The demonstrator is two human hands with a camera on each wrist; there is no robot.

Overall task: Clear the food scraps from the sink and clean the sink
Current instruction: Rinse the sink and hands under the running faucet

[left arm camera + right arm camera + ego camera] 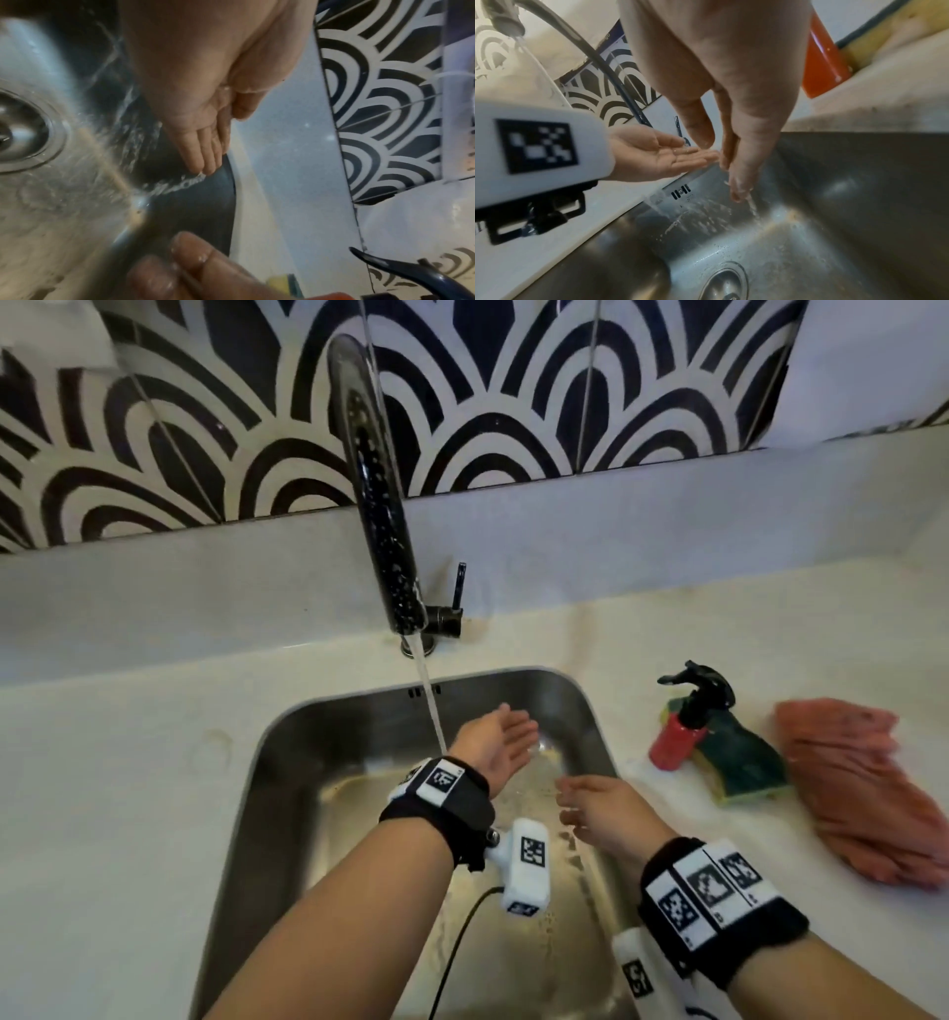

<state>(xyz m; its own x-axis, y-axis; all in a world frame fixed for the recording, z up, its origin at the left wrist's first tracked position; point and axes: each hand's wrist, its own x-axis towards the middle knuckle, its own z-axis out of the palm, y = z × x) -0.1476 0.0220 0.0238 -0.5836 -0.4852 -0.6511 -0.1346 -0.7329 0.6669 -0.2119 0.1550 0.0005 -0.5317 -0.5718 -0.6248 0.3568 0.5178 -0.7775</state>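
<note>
Sink: the steel sink (287, 793) sat sunk into the pale table (128, 762), its floor wet and streaked with water; no food scraps showed on the floor or walls in any view.
Drain: the round drain (727, 284) lay bare in the wrist views, nothing visibly lodged on it.
Tap: the dark tap (382, 505) was running, its stream (431, 706) falling toward the back of the basin beside the left hand.
Left hand: the left hand (495, 744) was held palm up over the basin near the stream, fingers (693, 156) straight and together, holding nothing.
Right hand: the right hand (598, 809) hung over the basin just in front of the left, fingers (739, 182) loose and pointing down, water dripping off them, holding nothing.
Cleaning things: the red spray bottle (678, 737), the green-and-yellow sponge (744, 762) and the pink cloth (862, 788) lay on the table to the right of the sink, touched by neither hand.
Done, by my reading: scraps appeared cleared, and the basin looked rinsed.
Left, by my reading: the hands seemed to be rinsing off; the tap was not yet shut, and wiping down may have remained.
</note>
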